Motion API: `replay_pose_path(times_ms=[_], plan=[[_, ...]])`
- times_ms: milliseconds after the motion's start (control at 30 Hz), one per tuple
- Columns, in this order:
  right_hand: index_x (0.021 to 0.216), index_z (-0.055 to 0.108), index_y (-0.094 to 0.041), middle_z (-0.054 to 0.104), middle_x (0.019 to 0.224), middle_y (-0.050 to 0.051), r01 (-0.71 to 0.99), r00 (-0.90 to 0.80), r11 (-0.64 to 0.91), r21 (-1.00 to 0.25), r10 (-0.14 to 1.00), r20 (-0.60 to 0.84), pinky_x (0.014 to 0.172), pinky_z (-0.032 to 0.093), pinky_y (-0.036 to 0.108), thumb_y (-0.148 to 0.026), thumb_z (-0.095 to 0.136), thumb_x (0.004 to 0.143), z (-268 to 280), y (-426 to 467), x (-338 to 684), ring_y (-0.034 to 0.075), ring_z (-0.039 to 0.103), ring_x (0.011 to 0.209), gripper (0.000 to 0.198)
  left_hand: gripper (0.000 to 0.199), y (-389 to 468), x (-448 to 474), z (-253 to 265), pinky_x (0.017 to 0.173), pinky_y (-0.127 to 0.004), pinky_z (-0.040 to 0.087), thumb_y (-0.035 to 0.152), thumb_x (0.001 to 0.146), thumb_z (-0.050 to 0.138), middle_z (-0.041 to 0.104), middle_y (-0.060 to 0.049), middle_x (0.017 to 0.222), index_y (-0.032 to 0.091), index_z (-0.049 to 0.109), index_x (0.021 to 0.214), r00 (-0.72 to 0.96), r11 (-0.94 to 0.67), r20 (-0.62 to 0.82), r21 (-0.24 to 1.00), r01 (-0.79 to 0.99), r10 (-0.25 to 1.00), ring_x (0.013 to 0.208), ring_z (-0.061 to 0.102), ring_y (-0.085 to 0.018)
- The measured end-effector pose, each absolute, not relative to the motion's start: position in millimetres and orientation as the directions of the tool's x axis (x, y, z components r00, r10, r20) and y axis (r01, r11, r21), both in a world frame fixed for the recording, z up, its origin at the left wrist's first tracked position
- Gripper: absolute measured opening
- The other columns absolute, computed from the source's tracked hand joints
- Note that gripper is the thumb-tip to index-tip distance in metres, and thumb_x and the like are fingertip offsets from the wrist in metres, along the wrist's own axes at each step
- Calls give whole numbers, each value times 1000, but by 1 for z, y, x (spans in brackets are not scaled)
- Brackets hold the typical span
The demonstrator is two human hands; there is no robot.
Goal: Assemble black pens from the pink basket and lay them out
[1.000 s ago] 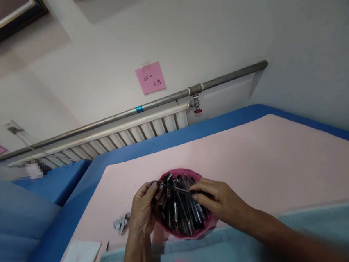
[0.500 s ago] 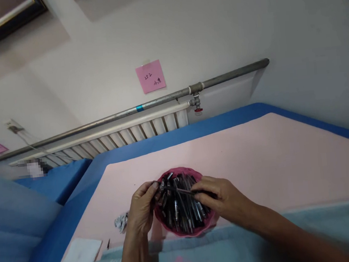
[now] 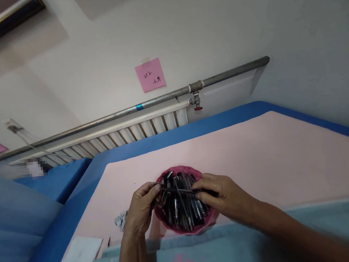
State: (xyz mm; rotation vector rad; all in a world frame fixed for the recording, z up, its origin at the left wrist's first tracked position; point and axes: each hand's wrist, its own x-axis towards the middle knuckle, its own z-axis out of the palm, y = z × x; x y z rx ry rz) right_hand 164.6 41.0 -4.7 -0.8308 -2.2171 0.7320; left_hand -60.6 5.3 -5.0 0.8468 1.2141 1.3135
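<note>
Head view: I have the left grip pinching one end of a dark pen, right grip clasping the other, above pens filling the pink basket.

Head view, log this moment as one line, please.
left hand: pinches pen | right hand: pinches same pen | pen: above pink basket | basket: holds many pens

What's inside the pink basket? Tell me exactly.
Slim pen-like items, dark and clear, lie crowded in the pink basket. Whatever lies beneath them is covered; the left hand and right hand hide parts of the rim.
</note>
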Motion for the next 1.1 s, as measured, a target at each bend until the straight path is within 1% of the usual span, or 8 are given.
replay_pose_path(times_ms=[167,367,433,567,700,867,967,1100], plan=[[89,63,-20,56,74,0,388,-606,697,-603,686,402,62,42,24,-16,49,80,-5,40,164,12,53,69,17,21,8,-59,-9,46,-17,40,27,60,73,56,3,55,13,65,73,-223,117,-169,967,-227,960,47,48,-5],[92,63,-20,55,76,3,446,-625,748,-492,654,427,61,42,26,-18,47,82,-7,34,159,15,51,71,19,27,11,-56,-11,46,-19,44,29,56,75,58,3,58,13,64,74,-324,57,-116,981,-187,939,48,52,-7],[93,63,-20,55,78,3,426,-621,735,-527,662,420,63,42,26,-17,48,82,-9,33,157,15,52,73,18,27,11,-56,-10,46,-19,44,28,57,75,59,3,59,13,63,75,-334,55,-116,981,-187,936,49,54,-8],[92,62,-22,58,82,1,380,-567,607,-698,749,343,67,44,26,-16,52,80,-15,30,153,14,54,75,16,27,12,-56,-9,45,-19,45,27,58,75,59,3,56,13,62,76,-326,57,-121,979,-197,938,47,54,-8],[91,62,-21,59,83,2,395,-534,535,-747,795,287,67,43,27,-21,48,83,-15,26,149,15,55,77,16,27,13,-53,-10,44,-19,46,26,56,75,59,3,56,12,60,75,-335,41,-122,970,-238,934,46,55,-8],[82,63,-18,62,74,2,336,-492,391,-857,849,194,64,43,27,-19,45,83,-7,22,143,15,56,71,19,29,13,-48,-9,41,-17,45,25,56,76,58,4,55,13,59,76,-381,22,-137,957,-291,915,43,53,-7],[80,63,-18,61,69,1,291,-462,301,-908,875,142,59,43,26,-21,43,83,-5,20,141,14,55,64,20,31,12,-45,-4,41,-16,44,29,58,75,63,1,63,14,59,80,-419,-4,-156,934,-357,894,45,55,-7],[82,63,-19,61,69,0,244,-432,285,-927,888,159,56,43,26,-23,44,82,-7,21,141,14,55,62,18,36,11,-41,1,44,-17,44,37,65,69,67,-4,77,14,59,91,-389,-3,-191,895,-447,901,52,58,-8]])
